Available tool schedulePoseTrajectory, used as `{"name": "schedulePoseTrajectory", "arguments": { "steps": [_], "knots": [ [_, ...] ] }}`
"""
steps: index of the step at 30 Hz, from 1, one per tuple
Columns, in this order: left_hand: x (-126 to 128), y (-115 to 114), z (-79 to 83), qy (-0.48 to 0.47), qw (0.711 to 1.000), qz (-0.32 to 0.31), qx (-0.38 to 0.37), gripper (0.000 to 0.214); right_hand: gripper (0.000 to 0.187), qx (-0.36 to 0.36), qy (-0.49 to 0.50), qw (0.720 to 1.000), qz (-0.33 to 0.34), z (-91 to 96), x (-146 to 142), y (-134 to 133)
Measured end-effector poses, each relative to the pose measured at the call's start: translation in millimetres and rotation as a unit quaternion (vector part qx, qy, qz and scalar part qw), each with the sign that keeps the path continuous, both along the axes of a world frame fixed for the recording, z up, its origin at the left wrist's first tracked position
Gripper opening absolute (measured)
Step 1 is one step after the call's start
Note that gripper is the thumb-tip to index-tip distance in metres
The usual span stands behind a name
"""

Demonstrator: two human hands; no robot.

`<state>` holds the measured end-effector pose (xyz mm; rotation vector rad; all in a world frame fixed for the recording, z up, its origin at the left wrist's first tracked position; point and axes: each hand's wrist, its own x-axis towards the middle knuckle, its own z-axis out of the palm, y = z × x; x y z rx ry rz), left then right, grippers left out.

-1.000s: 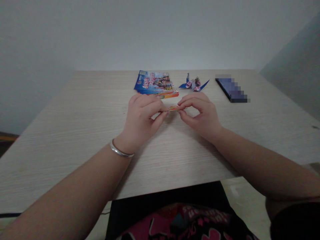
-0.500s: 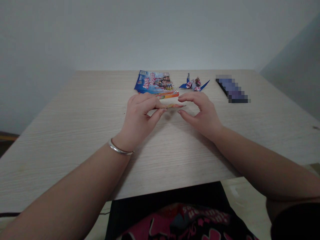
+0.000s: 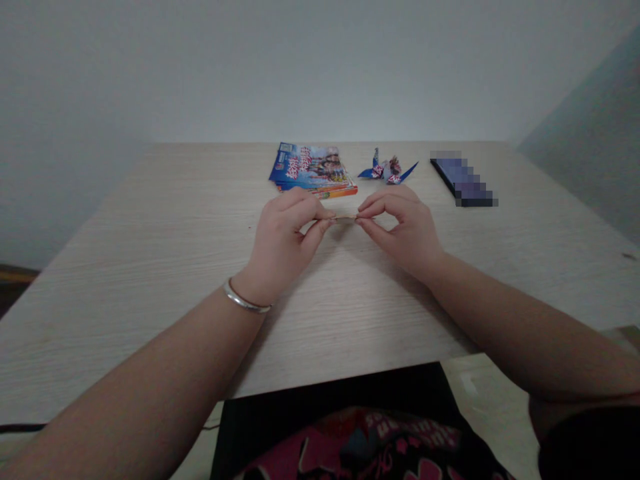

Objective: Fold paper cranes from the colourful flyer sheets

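Left hand (image 3: 290,230) and right hand (image 3: 403,223) pinch a thin paper (image 3: 345,218) between them, over the table (image 3: 300,347); looks part-folded. Beyond: paper bird (image 3: 384,172), seemingly finished; leaflets (image 3: 313,167) left of it, flat, apparently unfolded.

Hands (image 3: 285,227) pinching paper (image 3: 345,219) (nearly edge-on), leaflets (image 3: 311,170), folded crane (image 3: 379,172) beyond

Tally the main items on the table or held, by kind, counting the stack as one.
Piece of paper, held: 1
Stack of leaflets: 1
Folded paper bird: 1
Phone, partly pixelated: 1
Total: 4
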<state>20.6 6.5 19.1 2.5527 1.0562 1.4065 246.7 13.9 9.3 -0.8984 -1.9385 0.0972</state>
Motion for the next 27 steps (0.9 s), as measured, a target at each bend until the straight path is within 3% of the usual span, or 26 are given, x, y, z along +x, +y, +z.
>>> {"name": "schedulePoseTrajectory", "arguments": {
  "steps": [7, 11, 14, 15, 18, 21, 24, 27],
  "knots": [
    [0, -1, 1.6, -0.006, 1.0, 0.01, -0.003, 0.01, 0.005, 0.004, -0.007, 1.0, 0.006, -0.3, 6, 3],
    [-1, 1, 0.5, -0.032, 0.998, 0.006, -0.054, 0.006, 0.005, -0.015, 0.02, 1.0, -0.004, -0.4, 6, 0],
    [-2, 7, -8.6, -0.143, 0.98, -0.028, -0.135, 0.044, 0.003, -0.078, 0.119, 0.99, -0.01, -7.1, 6, 5],
    [-2, 10, -12.7, -0.179, 0.969, -0.05, -0.165, 0.048, 0.005, -0.114, 0.159, 0.981, -0.002, -10.4, 6, 8],
    [-2, 18, -23.6, -0.212, 0.933, -0.095, -0.276, 0.035, 0.018, -0.24, 0.231, 0.942, 0.045, -20.3, 5, 18],
    [3, 19, -27.3, -0.205, 0.908, -0.142, -0.336, 0.028, 0.029, -0.31, 0.271, 0.909, 0.066, -26.9, 4, 23],
    [10, 14, -25.0, -0.211, 0.895, -0.161, -0.357, 0.032, 0.035, -0.335, 0.265, 0.901, 0.075, -29.5, 3, 23],
    [12, 8, -21.0, -0.213, 0.887, -0.135, -0.386, 0.03, 0.034, -0.337, 0.224, 0.91, 0.087, -29.9, 1, 19]
  ]
}}
